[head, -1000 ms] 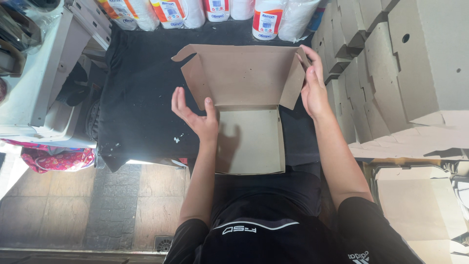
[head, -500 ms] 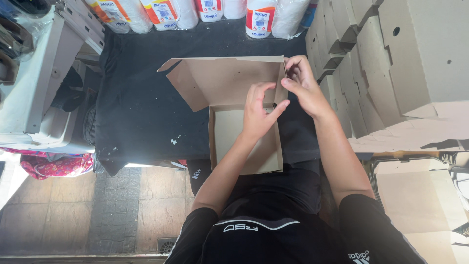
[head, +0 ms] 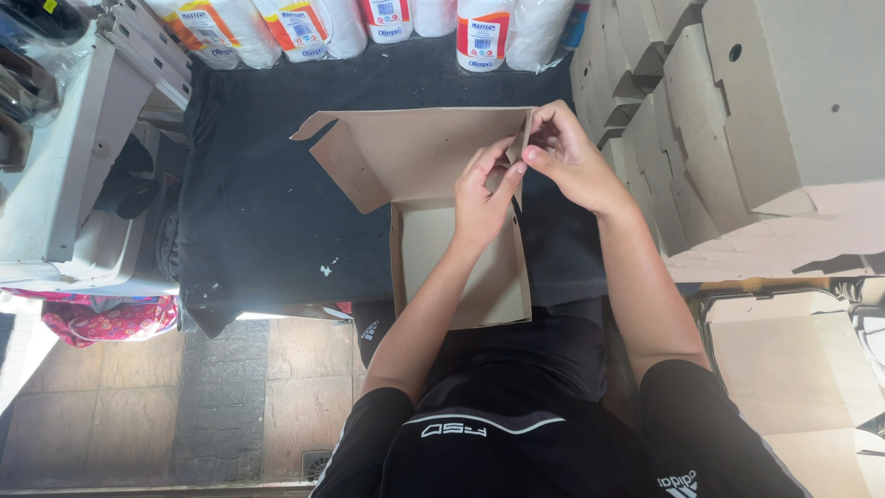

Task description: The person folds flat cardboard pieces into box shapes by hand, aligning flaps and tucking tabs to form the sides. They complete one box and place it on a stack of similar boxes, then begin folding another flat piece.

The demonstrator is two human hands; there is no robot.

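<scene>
From where I sit, the cardboard box (head: pixel 461 249) reads as light and thin; stiff across its flat panels but ready to bend at the creases, and a hard pinch would likely crush an edge, so I would take it at the folds near a corner, not mid-panel; its matte surface should not slip. My left hand (head: pixel 484 198) lies over the box's far right corner with fingers curled, pinching the upright side flap (head: pixel 518 152); my right hand (head: pixel 572 157) meets it from just right of that corner, thumb and fingers closed on the same flap. The box is plain brown, a shallow open tray with its lid panel standing open on the far side and a loose wing at its far left; it sits on the black cloth (head: pixel 267 212), near edge toward my lap. Right of the box rises a stack of folded boxes (head: pixel 728 120); beyond it stand white bottles (head: pixel 479 32).
</scene>
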